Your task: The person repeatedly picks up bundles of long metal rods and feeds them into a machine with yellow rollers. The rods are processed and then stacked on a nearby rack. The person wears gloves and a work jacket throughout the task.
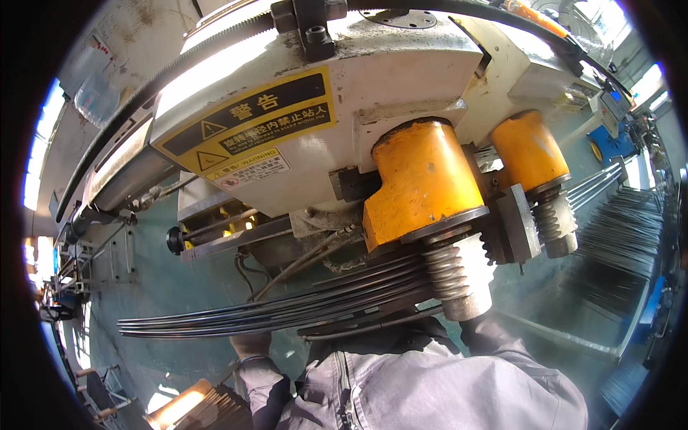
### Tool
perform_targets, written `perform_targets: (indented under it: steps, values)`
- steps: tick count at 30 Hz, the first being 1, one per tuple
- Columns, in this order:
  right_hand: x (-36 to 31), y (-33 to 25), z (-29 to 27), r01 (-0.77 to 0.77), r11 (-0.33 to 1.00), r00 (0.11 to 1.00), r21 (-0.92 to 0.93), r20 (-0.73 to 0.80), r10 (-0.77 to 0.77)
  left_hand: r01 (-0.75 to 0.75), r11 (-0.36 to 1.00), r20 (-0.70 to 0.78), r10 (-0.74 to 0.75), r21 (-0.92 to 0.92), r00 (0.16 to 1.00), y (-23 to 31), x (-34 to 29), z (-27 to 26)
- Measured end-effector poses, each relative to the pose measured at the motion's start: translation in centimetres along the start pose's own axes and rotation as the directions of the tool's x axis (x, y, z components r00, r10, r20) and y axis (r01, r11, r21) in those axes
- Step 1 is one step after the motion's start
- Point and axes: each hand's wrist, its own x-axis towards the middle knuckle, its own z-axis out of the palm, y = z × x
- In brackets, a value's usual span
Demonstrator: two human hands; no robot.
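Note:
Several long, thin dark metal rods [287, 309] run side by side from the left into the grooved metal roller [459, 279] of a bending machine. My left hand [251, 345] is just under the rods near their left ends. Its fingers are hidden by the rods, so I cannot see whether it grips them. My right sleeve [494, 337] reaches up behind the lower end of the roller, and the hand itself is hidden there. Above the roller sits an orange cylindrical housing [426, 179], scuffed along its edges.
A second orange housing [530, 150] with a grooved roller [555, 222] stands to the right. Beyond it, many metal rods [620, 244] are piled on a rack. A black hose [208, 54] arcs over the white machine body [408, 79]. A bundle of brownish pieces [201, 408] lies low on the left.

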Motion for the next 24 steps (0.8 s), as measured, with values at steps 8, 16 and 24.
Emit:
perform_targets:
  steps: [8, 16, 24]
  values:
    - [3.3, -1.1, -0.9, 0.102, 0.990, 0.994, 0.093, -0.041, -0.099, -0.130, 0.989, 0.092, 0.137, -0.073, 0.986, 3.3, 2.1, -4.9]
    - [-7.7, -7.2, -2.9, 0.264, 0.943, 0.948, 0.205, -0.234, -0.214, 0.237, -0.655, 0.327, -0.017, -0.717, 0.945, 3.8, 2.8, -5.7]
    - [-16.8, -21.4, -10.6, 0.663, 0.374, 0.742, 0.648, -0.633, -0.219, 0.186, -0.828, 0.102, 0.156, -0.529, 0.983, 5.0, 2.4, -8.6]
